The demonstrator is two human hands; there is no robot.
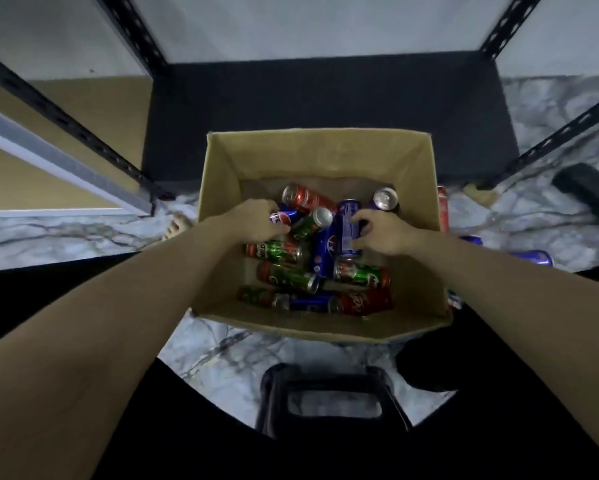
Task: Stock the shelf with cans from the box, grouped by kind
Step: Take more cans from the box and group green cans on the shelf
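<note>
An open cardboard box (218, 209) stands on the marble floor in front of a dark shelf board (326, 98). Several cans lie jumbled inside: green ones (280, 251), red ones (308, 199) and blue ones (320, 258). My left hand (253, 221) reaches into the box and closes around a blue Pepsi can (282, 216). My right hand (383, 232) grips a blue can (348, 223) lying in the middle of the pile. One can (385, 198) stands upright at the back right of the box.
Black perforated shelf posts (83, 133) rise at left and right. Loose blue cans (533, 258) and a red can (443, 206) lie on the floor right of the box. A black stool (332, 400) sits below, between my legs. A dark object (585, 188) lies far right.
</note>
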